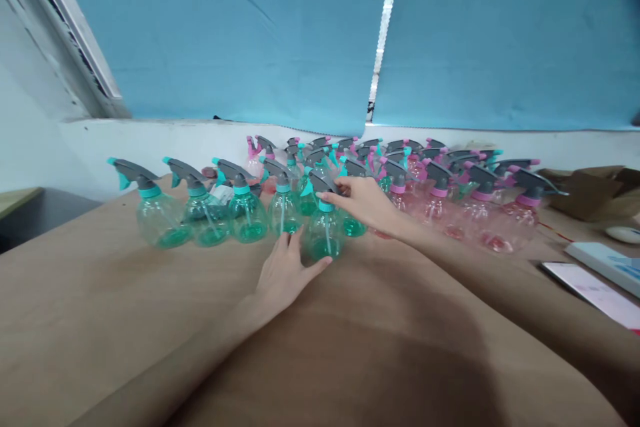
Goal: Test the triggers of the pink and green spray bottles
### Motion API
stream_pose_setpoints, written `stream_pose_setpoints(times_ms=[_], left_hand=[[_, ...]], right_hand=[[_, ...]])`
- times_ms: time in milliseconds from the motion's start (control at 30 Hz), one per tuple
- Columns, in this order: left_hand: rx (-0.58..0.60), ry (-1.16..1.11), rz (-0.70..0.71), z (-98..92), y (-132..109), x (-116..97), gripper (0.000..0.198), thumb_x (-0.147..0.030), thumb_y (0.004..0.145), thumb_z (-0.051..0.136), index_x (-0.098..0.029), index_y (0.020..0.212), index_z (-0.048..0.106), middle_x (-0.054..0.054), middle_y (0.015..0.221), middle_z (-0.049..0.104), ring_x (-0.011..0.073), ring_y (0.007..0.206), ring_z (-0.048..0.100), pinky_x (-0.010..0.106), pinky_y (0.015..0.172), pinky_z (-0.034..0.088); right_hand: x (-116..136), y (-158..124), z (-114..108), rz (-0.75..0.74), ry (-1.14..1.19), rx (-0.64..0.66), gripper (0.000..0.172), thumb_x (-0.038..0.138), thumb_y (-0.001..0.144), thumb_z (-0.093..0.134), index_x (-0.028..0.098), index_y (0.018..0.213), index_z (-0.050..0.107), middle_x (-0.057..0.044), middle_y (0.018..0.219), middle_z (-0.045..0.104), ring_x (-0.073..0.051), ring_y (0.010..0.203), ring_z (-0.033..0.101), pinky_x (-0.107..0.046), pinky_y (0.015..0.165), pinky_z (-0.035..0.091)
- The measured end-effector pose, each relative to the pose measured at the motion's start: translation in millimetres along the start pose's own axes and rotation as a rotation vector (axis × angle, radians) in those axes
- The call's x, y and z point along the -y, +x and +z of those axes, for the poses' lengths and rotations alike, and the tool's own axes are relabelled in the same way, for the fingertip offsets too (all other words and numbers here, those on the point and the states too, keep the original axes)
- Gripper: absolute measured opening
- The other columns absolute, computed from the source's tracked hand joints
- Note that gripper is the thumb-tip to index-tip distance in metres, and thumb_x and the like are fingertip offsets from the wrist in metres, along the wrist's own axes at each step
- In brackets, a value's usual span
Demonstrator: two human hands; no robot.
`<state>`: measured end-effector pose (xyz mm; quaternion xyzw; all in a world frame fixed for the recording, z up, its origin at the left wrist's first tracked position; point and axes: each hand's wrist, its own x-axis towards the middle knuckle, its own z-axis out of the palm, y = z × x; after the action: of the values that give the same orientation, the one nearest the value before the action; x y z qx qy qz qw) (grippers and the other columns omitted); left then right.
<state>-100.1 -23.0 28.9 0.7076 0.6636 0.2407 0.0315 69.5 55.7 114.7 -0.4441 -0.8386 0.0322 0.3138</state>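
A see-through green spray bottle (326, 235) with a grey and turquoise spray head stands upright at the front of a group of bottles. My right hand (365, 200) is closed on its spray head, thumb in front at the collar. Low at the bottle's left side is my left hand (285, 270), its thumb and fingers spread beside the base; whether it touches the plastic I cannot tell. Another green spray bottle (285, 210) stands just to the left. On the right, a pink spray bottle (397, 200) is partly hidden by my right hand and forearm.
More green bottles (207, 217) reach leftward, and pink bottles (510, 223) rightward, with several rows behind. A phone (595, 290), a white box (607, 263), a white mouse (624, 234) and brown cardboard (580, 193) lie right on the wooden table (125, 320). A blue curtain (240, 40) hangs behind.
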Motion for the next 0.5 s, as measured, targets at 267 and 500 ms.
stream_pose_setpoints(times_ms=[267,500], left_hand=[[0.002,-0.189,0.076,10.4,-8.4,-14.6,0.061,-0.058,0.077,0.054,-0.016,0.121,0.043,0.012,0.119,0.047,0.0305,0.112,0.047,0.043,0.085,0.042],[0.088,-0.292,0.198,21.5,-22.9,-44.0,0.051,-0.055,0.075,0.06,-0.017,0.107,0.05,0.008,0.102,0.053,0.0282,0.099,0.052,0.043,0.082,0.044]], right_hand=[[-4.4,-32.2,-10.0,-0.064,0.289,0.013,0.037,0.053,0.082,0.049,0.019,0.07,0.057,0.003,0.063,0.052,-0.01,0.058,0.044,-0.025,0.053,0.031],[-24.4,-69.9,-0.8,-0.006,0.538,0.029,0.038,0.051,0.072,0.062,0.022,0.097,0.06,-0.002,0.094,0.065,-0.018,0.085,0.06,-0.033,0.074,0.046]])
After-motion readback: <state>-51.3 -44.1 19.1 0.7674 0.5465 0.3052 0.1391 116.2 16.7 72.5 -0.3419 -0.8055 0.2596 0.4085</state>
